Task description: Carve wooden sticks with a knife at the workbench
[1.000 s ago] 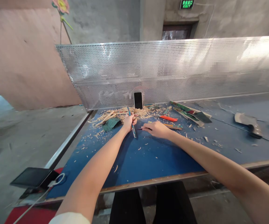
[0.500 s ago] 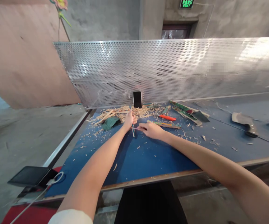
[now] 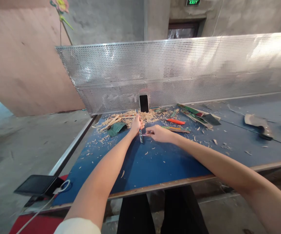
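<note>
The narrow patterned strip (image 3: 141,138) is lying at the centre of the work area, above the near middle of the blue tabletop (image 3: 169,169), its lower end pointing towards the wearer; whether that end is touching the surface cannot be told. The left hand (image 3: 136,123) is grasping the strip in curled fingers, with one end emerging above the fist and the other below. The right hand (image 3: 159,133) is pinching a thin, pinkish implement (image 3: 144,135) between thumb and fingertips, its tip reaching the strip's lower portion; actual contact is remaining too small to tell. Around the hands, pale shavings (image 3: 155,116) are forming a heap, and a dark green sheet (image 3: 116,129) is lying just left of the left hand. A flat, coloured slat (image 3: 176,129) is resting beside the right hand, with an orange object (image 3: 175,121) lying beyond it. Behind the heap, a phone (image 3: 144,103) is standing upright before a perforated metal panel (image 3: 155,78). Farther right, long green-edged pieces (image 3: 191,110) are lying together, while a broad, pale object with a dark end (image 3: 253,120) is resting well apart from them.
</note>
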`<state>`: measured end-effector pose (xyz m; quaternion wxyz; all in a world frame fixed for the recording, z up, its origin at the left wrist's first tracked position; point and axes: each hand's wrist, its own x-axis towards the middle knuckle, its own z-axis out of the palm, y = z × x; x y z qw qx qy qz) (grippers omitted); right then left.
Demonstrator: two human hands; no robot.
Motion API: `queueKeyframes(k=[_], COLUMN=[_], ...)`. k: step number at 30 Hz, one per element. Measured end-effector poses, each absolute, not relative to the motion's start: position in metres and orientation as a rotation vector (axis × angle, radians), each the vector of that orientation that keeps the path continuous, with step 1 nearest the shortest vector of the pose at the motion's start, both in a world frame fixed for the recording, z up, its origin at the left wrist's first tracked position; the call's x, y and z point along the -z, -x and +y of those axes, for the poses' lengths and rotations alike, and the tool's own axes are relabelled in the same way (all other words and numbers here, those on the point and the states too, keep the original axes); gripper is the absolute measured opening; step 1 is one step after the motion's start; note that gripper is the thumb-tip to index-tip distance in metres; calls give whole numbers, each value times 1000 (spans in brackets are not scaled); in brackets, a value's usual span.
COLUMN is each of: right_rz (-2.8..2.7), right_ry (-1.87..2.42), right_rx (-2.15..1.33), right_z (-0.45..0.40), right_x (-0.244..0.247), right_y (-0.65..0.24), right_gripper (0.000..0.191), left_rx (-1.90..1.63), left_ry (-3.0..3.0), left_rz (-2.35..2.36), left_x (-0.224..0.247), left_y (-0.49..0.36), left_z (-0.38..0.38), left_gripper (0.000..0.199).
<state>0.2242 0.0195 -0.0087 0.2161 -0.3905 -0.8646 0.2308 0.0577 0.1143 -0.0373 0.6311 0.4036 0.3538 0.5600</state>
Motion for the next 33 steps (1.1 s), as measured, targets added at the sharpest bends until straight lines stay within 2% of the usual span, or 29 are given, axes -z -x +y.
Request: queueKeyframes(k=[3, 7, 12, 15, 19, 22, 27, 33], right_rz=[-2493, -2402, -2347, -2332, -2283, -2309, -2454, -2411], right_ry=[1035, 1059, 1059, 1047, 1059, 1083, 1060, 1085], right_rx=[-646, -407, -291, -353, -617, -654, -552, -226], right_z=[14, 13, 18, 20, 25, 29, 18, 13], right_x=[10, 18, 28, 31, 30, 26, 18, 25], right_y=[-229, -234, -232, -229, -226, -224, -227, -230], right_gripper=[16, 16, 18, 19, 20, 18, 18, 18], left_rx=[-1278, -1271, -1264, -1260, -1253, -1262, -1276, -1266], left_ry=[-910, -887, -888, -899, -885, -882, -892, -908], left_rz=[807, 806, 796, 792, 774, 778, 778, 799], left_x=[36, 36, 37, 37, 37, 37, 37, 37], left_y=[-58, -58, -57, -57, -57, -57, -55, -55], left_z=[114, 114, 114, 113, 112, 112, 113, 114], left_gripper=[37, 40, 43, 42, 47, 50, 49, 48])
